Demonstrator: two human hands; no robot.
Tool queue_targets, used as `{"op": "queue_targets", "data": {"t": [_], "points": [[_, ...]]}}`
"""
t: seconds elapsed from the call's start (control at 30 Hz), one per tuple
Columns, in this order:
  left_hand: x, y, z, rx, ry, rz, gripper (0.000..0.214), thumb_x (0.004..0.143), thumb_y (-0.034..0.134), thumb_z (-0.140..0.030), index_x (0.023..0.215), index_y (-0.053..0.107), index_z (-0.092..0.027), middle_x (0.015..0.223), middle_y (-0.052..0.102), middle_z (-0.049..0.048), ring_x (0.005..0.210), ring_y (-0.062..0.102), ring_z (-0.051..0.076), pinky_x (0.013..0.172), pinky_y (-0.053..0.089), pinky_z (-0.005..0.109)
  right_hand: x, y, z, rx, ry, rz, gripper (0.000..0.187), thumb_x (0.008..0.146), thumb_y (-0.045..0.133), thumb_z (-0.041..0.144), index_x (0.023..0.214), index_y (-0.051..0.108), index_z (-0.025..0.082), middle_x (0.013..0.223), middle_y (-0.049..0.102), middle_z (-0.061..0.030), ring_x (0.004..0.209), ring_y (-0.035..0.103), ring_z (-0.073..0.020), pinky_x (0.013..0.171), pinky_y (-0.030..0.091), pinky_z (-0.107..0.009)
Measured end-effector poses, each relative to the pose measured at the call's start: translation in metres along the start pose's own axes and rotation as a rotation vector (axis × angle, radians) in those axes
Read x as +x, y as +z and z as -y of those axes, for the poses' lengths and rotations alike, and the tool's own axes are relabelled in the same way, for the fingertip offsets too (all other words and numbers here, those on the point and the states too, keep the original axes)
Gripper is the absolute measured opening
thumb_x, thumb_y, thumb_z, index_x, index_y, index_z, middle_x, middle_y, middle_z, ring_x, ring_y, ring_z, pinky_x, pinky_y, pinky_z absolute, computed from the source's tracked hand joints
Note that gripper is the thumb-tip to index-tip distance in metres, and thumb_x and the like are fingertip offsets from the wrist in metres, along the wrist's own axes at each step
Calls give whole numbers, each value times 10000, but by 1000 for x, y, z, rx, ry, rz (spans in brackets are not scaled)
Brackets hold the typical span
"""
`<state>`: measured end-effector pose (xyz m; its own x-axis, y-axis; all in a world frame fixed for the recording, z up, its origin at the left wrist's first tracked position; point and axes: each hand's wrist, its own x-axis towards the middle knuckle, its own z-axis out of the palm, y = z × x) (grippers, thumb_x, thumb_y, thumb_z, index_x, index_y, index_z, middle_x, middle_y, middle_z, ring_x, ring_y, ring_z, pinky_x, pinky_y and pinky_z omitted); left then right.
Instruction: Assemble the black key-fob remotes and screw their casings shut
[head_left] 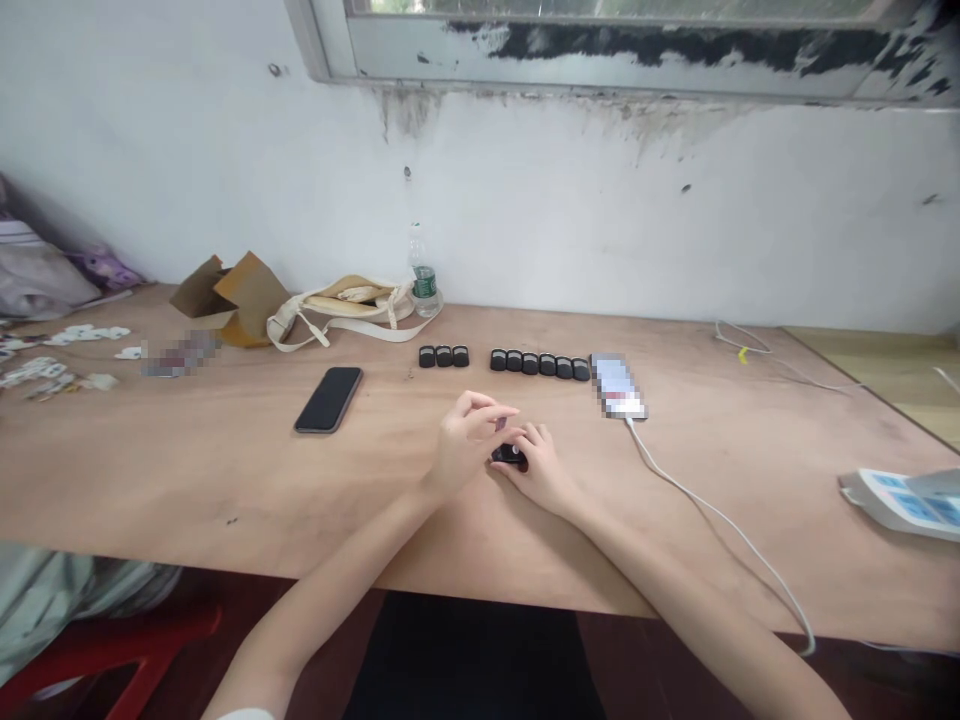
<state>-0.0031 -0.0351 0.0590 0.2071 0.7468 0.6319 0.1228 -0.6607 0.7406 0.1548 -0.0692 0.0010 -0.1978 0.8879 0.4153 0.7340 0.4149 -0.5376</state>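
Observation:
Both my hands meet over the middle of the wooden table point(225, 480). My right hand point(541, 470) is closed on a small black device point(508, 455) that rests on the table. My left hand point(469, 440) hovers just above it with fingertips pinched on a tiny dark piece point(500, 424) that I cannot make out. Behind my hands, small black devices of the same kind stand in a row: a group of three point(443, 356) and a longer group of several point(540, 364).
A black phone point(328, 399) lies face down to the left. A second phone point(619, 386) on a white cable point(720, 520) lies to the right. A cream bag point(341, 305), water bottle point(423, 270), cardboard point(232, 295) and a white power strip point(900, 498) border the table.

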Motion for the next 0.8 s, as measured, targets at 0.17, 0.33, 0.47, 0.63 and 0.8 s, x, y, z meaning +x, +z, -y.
{"op": "queue_targets", "data": {"t": [0.17, 0.33, 0.47, 0.63, 0.8], "points": [[-2, 1, 5, -31, -69, -12, 230, 823, 657, -257, 1048, 700, -259, 800, 564, 5, 709, 597, 95, 655, 528, 207, 0, -1, 1, 13, 7, -12, 245, 806, 672, 301, 1031, 593, 244, 1000, 582, -70, 943, 485, -251, 835, 466, -433], [4, -6, 4, -167, -146, 96, 291, 846, 611, -243, 1132, 663, -220, 935, 665, 50, 795, 639, 127, 736, 555, 240, 0, -2, 1, 26, 19, 11, 193, 826, 646, 292, 1008, 606, 239, 971, 573, -64, 921, 481, -243, 833, 462, -423], [10, -14, 9, -258, -218, 175, 267, 850, 577, -212, 1101, 665, -189, 965, 702, 55, 821, 662, 146, 811, 564, 295, 1, -5, -1, 32, 33, 53, 201, 834, 635, 288, 1032, 618, 255, 963, 564, -63, 925, 481, -249, 842, 457, -435], [11, -15, 10, -259, -188, 191, 221, 864, 559, -231, 1048, 672, -181, 952, 677, 64, 800, 649, 144, 797, 561, 300, 2, -7, -3, 22, 35, 87, 241, 850, 614, 282, 1090, 615, 277, 976, 559, -64, 929, 484, -247, 848, 452, -443], [4, -6, 4, -13, -78, 24, 180, 782, 696, -306, 945, 711, -229, 888, 564, 28, 789, 611, 128, 778, 543, 269, 1, -5, -4, 10, 28, 51, 244, 847, 617, 311, 1089, 623, 283, 976, 558, -72, 929, 491, -258, 836, 452, -461]]}}
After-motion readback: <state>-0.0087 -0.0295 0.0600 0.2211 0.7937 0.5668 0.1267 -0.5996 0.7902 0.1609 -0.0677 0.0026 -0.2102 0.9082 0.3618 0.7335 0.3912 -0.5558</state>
